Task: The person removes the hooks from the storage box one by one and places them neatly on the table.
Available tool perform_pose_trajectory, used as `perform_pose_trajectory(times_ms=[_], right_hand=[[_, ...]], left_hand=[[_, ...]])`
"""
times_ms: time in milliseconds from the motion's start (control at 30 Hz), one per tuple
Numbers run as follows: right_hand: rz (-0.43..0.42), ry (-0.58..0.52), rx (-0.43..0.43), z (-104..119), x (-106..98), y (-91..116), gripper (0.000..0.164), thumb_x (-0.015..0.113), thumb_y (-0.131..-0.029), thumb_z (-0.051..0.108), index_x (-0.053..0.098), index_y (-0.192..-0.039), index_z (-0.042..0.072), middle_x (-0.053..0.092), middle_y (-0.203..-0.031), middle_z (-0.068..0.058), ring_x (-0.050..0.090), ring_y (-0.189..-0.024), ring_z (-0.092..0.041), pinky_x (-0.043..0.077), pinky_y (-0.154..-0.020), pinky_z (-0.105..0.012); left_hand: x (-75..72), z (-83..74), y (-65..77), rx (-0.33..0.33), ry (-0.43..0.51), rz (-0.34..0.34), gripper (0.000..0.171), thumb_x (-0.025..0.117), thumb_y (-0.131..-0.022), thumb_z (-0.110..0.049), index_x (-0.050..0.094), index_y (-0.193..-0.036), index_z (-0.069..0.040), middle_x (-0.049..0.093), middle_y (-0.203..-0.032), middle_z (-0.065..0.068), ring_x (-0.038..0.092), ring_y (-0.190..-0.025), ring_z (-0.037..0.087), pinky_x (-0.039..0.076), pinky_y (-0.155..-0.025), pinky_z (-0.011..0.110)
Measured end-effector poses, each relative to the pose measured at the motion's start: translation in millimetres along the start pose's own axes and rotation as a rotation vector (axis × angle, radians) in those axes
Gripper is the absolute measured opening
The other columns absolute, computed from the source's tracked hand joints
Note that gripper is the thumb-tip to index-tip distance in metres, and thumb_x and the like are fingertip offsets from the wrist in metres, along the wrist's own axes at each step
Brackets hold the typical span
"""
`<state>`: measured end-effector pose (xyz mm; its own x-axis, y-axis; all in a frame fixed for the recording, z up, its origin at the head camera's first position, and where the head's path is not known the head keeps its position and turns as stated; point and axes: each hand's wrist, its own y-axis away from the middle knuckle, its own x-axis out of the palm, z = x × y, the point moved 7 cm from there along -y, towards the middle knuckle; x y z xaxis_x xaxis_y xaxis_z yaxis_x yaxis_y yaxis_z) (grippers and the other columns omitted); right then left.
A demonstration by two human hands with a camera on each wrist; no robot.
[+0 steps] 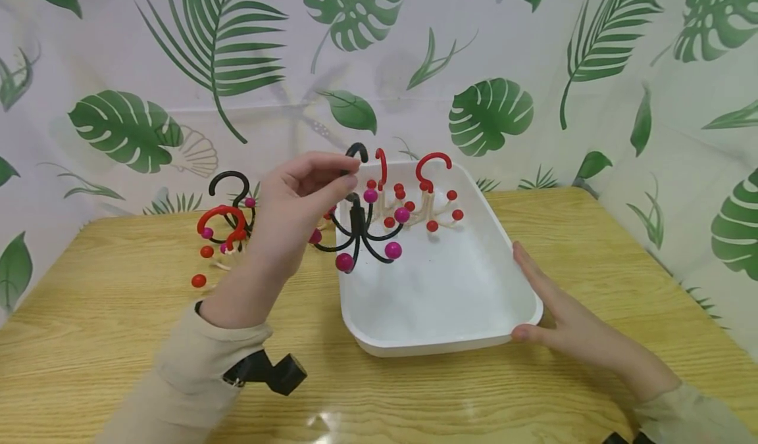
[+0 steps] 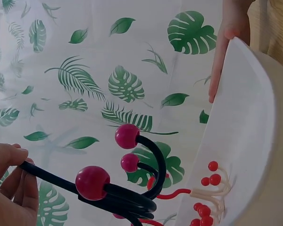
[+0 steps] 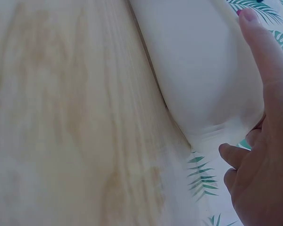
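Observation:
My left hand (image 1: 287, 214) pinches the hook end of a black multi-arm hook rack (image 1: 358, 227) tipped with magenta balls. The rack hangs over the left side of a white tray (image 1: 438, 286). My right hand (image 1: 553, 309) holds the tray's near right corner, thumb at the front and fingers along the right side. Inside the tray's far part are beige hook racks with red hooks (image 1: 435, 161) and red balls. In the left wrist view, the black rack (image 2: 108, 190) extends from my fingertips, with the tray beyond it.
To the left of the tray stand another black hook rack (image 1: 229, 184) with magenta balls and a red-hooked rack (image 1: 220, 214) with red balls, partly behind my left forearm. The wooden table (image 1: 95, 339) meets a leaf-patterned backdrop (image 1: 408, 115) behind the tray.

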<state>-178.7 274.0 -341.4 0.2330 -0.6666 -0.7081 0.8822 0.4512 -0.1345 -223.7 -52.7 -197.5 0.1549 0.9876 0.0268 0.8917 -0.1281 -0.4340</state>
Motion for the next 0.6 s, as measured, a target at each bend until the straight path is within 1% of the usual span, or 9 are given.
perform_pose_trajectory(times_ms=[100,200,267,300,367,433,500,533,600], right_hand=[[-0.003,-0.002,0.019,0.0,-0.2,0.2,0.11,0.078,-0.079,0.017,-0.002,-0.154,0.027,-0.006,-0.16,-0.002,0.0,-0.143,-0.038,0.016,-0.1,-0.071],[-0.001,-0.011,0.017,0.9,-0.5,0.1,0.11,0.078,-0.079,0.017,-0.003,-0.154,0.027,-0.007,-0.16,-0.002,-0.001,-0.143,-0.039,0.015,-0.099,-0.073],[0.0,-0.003,0.005,1.6,-0.4,0.2,0.109,0.077,-0.08,0.018,-0.003,-0.154,0.026,-0.006,-0.16,-0.003,-0.001,-0.143,-0.038,0.016,-0.109,-0.058],[-0.003,-0.001,0.006,1.1,-0.2,0.4,0.109,0.077,-0.08,0.018,-0.003,-0.154,0.026,-0.006,-0.16,-0.002,-0.001,-0.144,-0.033,0.015,-0.112,-0.048],[-0.004,-0.004,0.005,0.3,0.2,0.7,0.109,0.077,-0.08,0.018,-0.003,-0.154,0.026,-0.006,-0.16,-0.001,-0.001,-0.144,-0.026,0.014,-0.112,-0.045],[-0.006,-0.002,0.0,0.5,0.4,0.7,0.108,0.077,-0.08,0.018,-0.002,-0.154,0.026,-0.006,-0.16,-0.001,-0.001,-0.144,-0.025,0.014,-0.111,-0.044],[-0.005,-0.014,0.007,0.6,0.5,0.6,0.108,0.077,-0.08,0.018,-0.002,-0.154,0.026,-0.006,-0.16,-0.001,-0.002,-0.144,-0.025,0.013,-0.107,-0.059],[-0.004,-0.018,0.011,0.9,0.3,0.3,0.109,0.077,-0.08,0.018,-0.002,-0.154,0.026,-0.006,-0.159,-0.001,-0.002,-0.144,-0.029,0.012,-0.103,-0.066],[-0.003,-0.02,0.011,1.4,-0.1,0.1,0.109,0.077,-0.08,0.018,-0.003,-0.154,0.026,-0.006,-0.159,-0.003,-0.002,-0.143,-0.035,0.012,-0.102,-0.068]], left_hand=[[-15.7,0.9,1.6,-0.016,-0.018,-0.048,0.02,0.068,-0.088,-0.007,0.069,-0.108,-0.003,0.066,-0.106,0.008,0.061,-0.095,0.023,0.052,-0.08,0.025],[-30.1,4.3,2.1,-0.019,-0.024,-0.091,0.019,0.069,-0.088,-0.009,0.07,-0.106,-0.005,0.066,-0.104,0.008,0.06,-0.094,0.023,0.051,-0.078,0.024],[-38.6,7.2,2.5,-0.02,-0.028,-0.113,0.018,0.07,-0.088,-0.01,0.071,-0.105,-0.007,0.066,-0.104,0.008,0.06,-0.094,0.023,0.05,-0.078,0.024],[-42.6,8.8,2.7,-0.017,-0.029,-0.122,0.017,0.07,-0.088,-0.011,0.071,-0.104,-0.008,0.066,-0.105,0.008,0.06,-0.095,0.023,0.05,-0.079,0.024],[-50.1,11.9,3.3,-0.019,-0.038,-0.14,0.017,0.07,-0.088,-0.012,0.071,-0.104,-0.008,0.065,-0.106,0.01,0.06,-0.096,0.022,0.05,-0.08,0.024],[-57.2,15.5,4.2,-0.027,-0.043,-0.156,0.017,0.07,-0.088,-0.012,0.071,-0.104,-0.007,0.065,-0.106,0.01,0.059,-0.097,0.022,0.05,-0.082,0.024],[-64.1,19.6,5.3,-0.041,-0.049,-0.172,0.017,0.07,-0.088,-0.012,0.071,-0.104,-0.007,0.064,-0.107,0.01,0.059,-0.098,0.021,0.05,-0.082,0.023],[-67.2,21.7,6.0,-0.052,-0.054,-0.18,0.018,0.07,-0.088,-0.012,0.071,-0.104,-0.007,0.064,-0.107,0.01,0.059,-0.098,0.021,0.05,-0.082,0.022],[-72.8,26.1,7.2,-0.071,-0.061,-0.195,0.017,0.07,-0.088,-0.011,0.071,-0.104,-0.007,0.064,-0.106,0.008,0.059,-0.098,0.02,0.05,-0.082,0.021]])
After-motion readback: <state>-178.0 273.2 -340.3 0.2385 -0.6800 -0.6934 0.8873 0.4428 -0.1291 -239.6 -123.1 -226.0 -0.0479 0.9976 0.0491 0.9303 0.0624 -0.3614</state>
